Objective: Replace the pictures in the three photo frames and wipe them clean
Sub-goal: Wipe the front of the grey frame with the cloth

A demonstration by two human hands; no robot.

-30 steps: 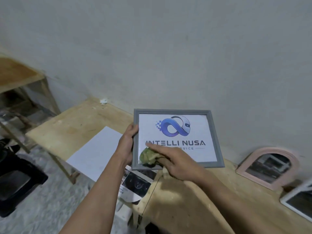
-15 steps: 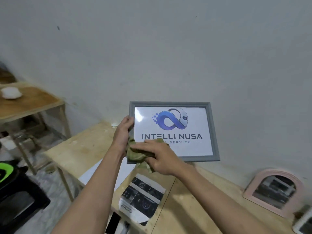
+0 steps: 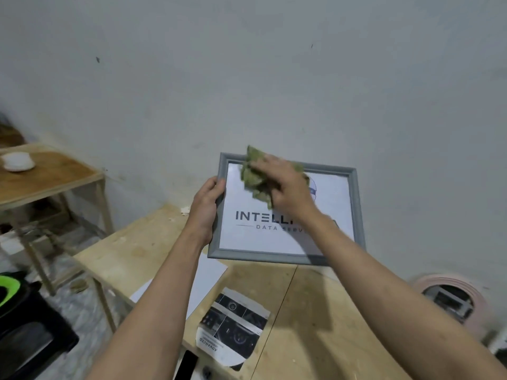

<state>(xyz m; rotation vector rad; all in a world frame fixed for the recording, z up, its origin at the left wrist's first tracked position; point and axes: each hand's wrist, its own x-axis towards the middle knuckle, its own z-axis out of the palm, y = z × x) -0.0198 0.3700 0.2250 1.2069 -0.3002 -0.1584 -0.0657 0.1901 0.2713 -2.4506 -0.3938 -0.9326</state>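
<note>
Grey photo frame [image 3: 285,255] held up off the counter [image 3: 301,311], tilted back, in front of the pale wall [image 3: 247,78]. Printed sheet inside reads "INTELL…" with "DATA SERV…" beneath; rest of the lettering hidden behind right forearm.

Left hand [image 3: 205,208] at 9 o'clock of the frame, gripping its left edge: thumb over the front moulding, fingers wrapped behind, out of sight.

Right hand [image 3: 285,187] laid over the upper glass, at 12 o'clock of the frame's centre, fingers curled down onto a crumpled green cloth [image 3: 253,175]. Cloth pressed against the glass, bunched out from under the fingers toward 10 o'clock, overlapping the top moulding near the upper left corner. Hand and cloth motion-blurred. Blue logo on the sheet mostly covered; only a sliver visible at 3 o'clock of the hand.

On the counter, at 6 o'clock of the frame: plain white sheet [image 3: 208,272], partly hidden by the left forearm, and a dark printed picture [image 3: 233,327] with one end cut round, text "ADVANCED" along its edge, overhanging the counter's near edge.

At 4 o'clock of the frame: pink arched frame [image 3: 477,297] leaning at the wall, blurred.

At 9 o'clock, well apart: separate wooden side table [image 3: 55,176] carrying a white object [image 3: 17,161], identity not resolvable. Black and green object [image 3: 24,319] on the floor at 8 o'clock.
</note>
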